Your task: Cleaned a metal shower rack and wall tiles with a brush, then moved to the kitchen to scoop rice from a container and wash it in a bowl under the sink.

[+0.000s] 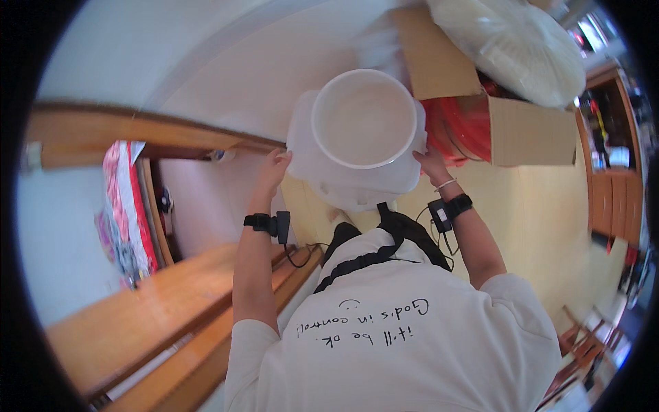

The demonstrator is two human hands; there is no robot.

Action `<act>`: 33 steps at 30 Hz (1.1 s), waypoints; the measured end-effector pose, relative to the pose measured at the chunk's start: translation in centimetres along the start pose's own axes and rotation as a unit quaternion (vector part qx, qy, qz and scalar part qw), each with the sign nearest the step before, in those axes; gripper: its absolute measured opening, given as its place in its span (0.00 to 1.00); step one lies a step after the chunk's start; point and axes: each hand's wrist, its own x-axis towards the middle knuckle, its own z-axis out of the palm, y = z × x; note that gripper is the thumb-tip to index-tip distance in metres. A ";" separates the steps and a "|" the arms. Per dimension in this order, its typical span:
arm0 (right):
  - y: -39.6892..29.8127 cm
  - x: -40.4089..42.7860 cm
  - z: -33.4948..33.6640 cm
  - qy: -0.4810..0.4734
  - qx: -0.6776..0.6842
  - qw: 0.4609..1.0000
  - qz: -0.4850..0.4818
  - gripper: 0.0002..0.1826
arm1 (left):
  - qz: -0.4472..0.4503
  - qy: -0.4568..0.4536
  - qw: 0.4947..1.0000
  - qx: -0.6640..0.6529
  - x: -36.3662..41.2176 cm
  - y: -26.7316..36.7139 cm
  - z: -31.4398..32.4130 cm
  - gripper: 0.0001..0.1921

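In front of my body is a wide white plastic base (350, 188), rounded at its corners and possibly a stool. On top of it rests a round white tub (364, 121), its rim facing up and its inside pale and plain. My left hand (275, 167) grips the base's left edge with the fingertips. At the opposite edge, my right hand (432, 164) holds on with thumb and fingers. The base hides parts of the fingers on both sides. Each wrist wears a black strap with a small device and cable.
An open cardboard box (533, 133) with red contents stands close by my right hand. A filled translucent plastic bag (515, 49) lies over it. Wooden benches (149, 309) run along the left. Farther right are a wooden cabinet (615, 206) and wooden chairs (587, 345).
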 end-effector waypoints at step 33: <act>-8.8 -3.2 12.7 0.136 -0.026 0.983 0.124 0.51 | -0.033 0.093 0.985 -0.139 15.1 -8.5 -4.0 0.40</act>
